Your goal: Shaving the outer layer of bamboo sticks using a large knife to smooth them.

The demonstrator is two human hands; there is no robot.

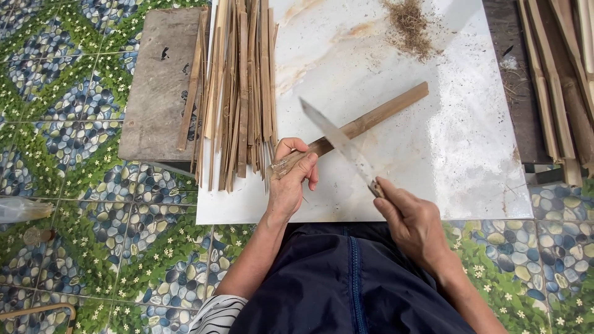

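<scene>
Gripping the near end of the bamboo stick (365,120), my left hand (291,185) wraps its fingers tight so the stick angles up over the white board (458,154). My right hand (414,222) closes round the knife (343,145) handle, blade laid across the stick. Left of the stick, split bamboo strips (238,86) lie bundled; bamboo shavings (409,25) sit beyond its far end.

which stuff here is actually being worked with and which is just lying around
In use: bamboo piece, held by left hand; knife, held by right hand; white board.

Lying about: split bamboo strips, shavings, grey slab, bamboo slats.
</scene>
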